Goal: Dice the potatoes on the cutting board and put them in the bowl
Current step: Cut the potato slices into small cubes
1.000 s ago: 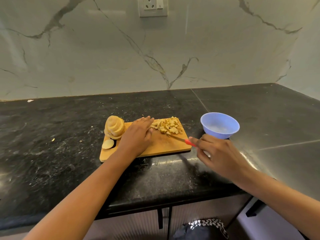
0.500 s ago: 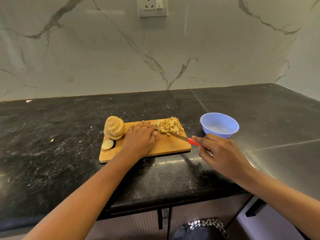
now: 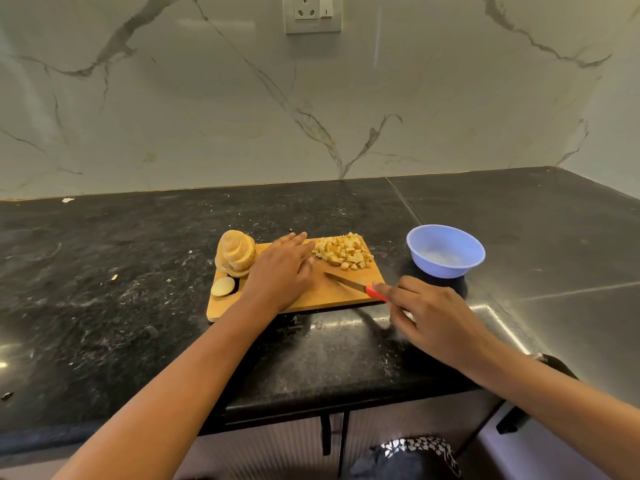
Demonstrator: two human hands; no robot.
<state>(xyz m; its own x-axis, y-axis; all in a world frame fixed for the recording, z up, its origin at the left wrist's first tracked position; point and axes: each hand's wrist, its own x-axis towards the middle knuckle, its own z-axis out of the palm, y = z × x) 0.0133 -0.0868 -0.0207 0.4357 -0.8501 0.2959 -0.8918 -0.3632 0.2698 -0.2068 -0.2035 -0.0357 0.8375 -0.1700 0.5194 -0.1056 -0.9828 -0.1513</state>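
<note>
A black speckled stone surface [image 3: 138, 306] spans the view, with a seam [image 3: 403, 202] crossing it at the right. Behind it rises a grey-veined white marble backsplash [image 3: 207, 116] bearing a white power socket [image 3: 312, 12]. Small pale scraps [image 3: 113, 277] lie on the surface at left. Below are cabinet doors [image 3: 277, 452] with black handles [image 3: 325, 434] and a black-and-white patterned cloth [image 3: 415, 448].

I read the cutting board [image 3: 332, 296], centre frame, as bare wood, matt, with faint grain. To its right the bowl [image 3: 446, 268] is smooth blue plastic with a slight sheen. The knife [image 3: 355, 285] has a dull metal blade; its red handle looks plastic. The table [image 3: 121, 271] is black speckled stone, polished, with glare at right. The wall [image 3: 207, 116], upper frame, is a veined marble-look slab, smooth satin. The diced potatoes [image 3: 343, 254] show matt cut faces. At bottom centre there's patterned cloth [image 3: 415, 448].
</note>
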